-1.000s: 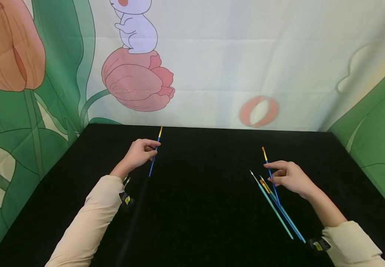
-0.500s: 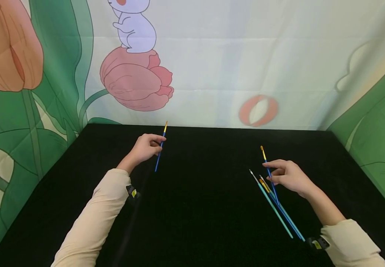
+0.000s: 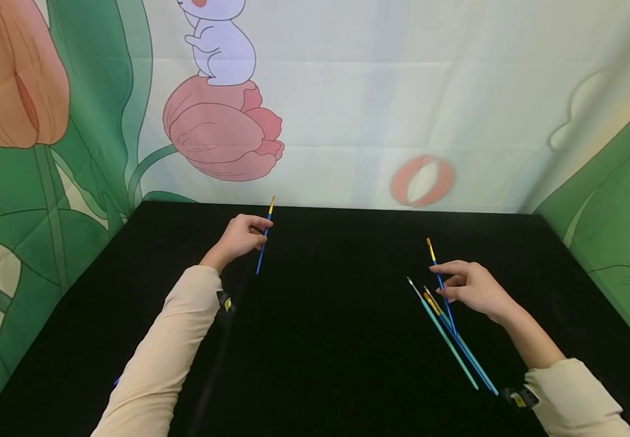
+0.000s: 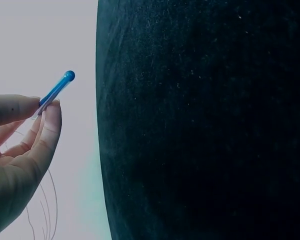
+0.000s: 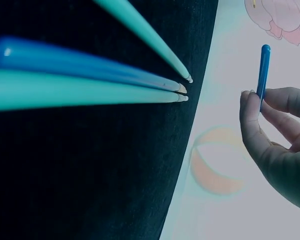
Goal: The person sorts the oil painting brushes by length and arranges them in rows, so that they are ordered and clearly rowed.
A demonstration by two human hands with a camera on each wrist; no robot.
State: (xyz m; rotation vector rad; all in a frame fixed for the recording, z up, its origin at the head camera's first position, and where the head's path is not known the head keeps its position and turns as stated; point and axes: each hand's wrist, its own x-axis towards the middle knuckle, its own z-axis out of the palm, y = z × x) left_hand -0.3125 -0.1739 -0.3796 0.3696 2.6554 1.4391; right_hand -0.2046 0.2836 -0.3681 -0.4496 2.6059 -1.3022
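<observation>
My left hand pinches a blue-handled paintbrush between thumb and fingers, bristles pointing up and away, at the far left of the table. The rounded blue handle end pokes out past the fingertips in the left wrist view. On the right, my right hand pinches another blue paintbrush, its yellow ferrule and brown tip tilted up to the left. Below that brush, two teal paintbrushes and a blue one lie close together on the black surface.
A black cloth-like tabletop spreads under both hands. Behind it hangs a printed backdrop with tulips and a white animal. A small blue end shows beside the left sleeve; the rest of it is hidden.
My left hand has moved up and slightly right with its paintbrush. The right hand and its brush have stayed nearly still. Brush tips seen by the left cuff are now covered by the arm.
</observation>
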